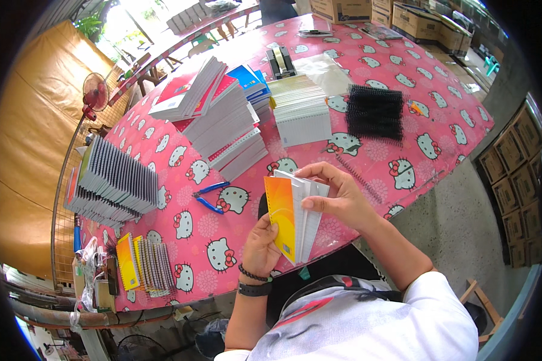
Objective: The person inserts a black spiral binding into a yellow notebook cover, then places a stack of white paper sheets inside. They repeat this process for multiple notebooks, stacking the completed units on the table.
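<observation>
A small notebook with an orange and yellow cover is held upright near the table's front edge. My left hand grips it low on its left side, thumb on the cover. At its upper right, my right hand pinches the white lined pages between thumb and fingers, and the pages are fanned apart. Whether a coil runs through the notebook's left edge, I cannot tell. Left of it lie cutting pliers with blue handles. A single dark spiral coil rests on the table beyond my right hand.
Tall stacks of punched pages and a pile of yellow-edged notebooks stand ahead. Black coils lie to their right. Coil-bound notebooks are stacked left, with smaller yellow ones nearer. Cardboard boxes line the right.
</observation>
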